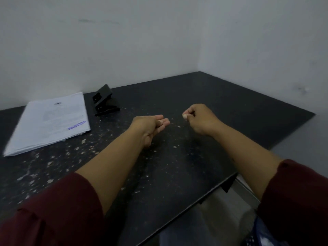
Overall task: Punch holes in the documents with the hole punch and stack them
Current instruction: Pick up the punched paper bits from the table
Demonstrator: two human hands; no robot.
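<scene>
A black stone table flecked with pale specks [221,107] fills the corner of 2 white walls. On its far left lies a neat stack of white printed documents [48,125], the top sheet stamped in purple near its right corner. Just beside the stack's far right corner sits a black metal hole punch [104,102], lever raised. The left hand [150,126] hovers with relaxed fingers, holding nothing; the right hand [198,118] is curled into an empty fist.

head cam | above, facing forward-down | close over table [195,96]
</scene>
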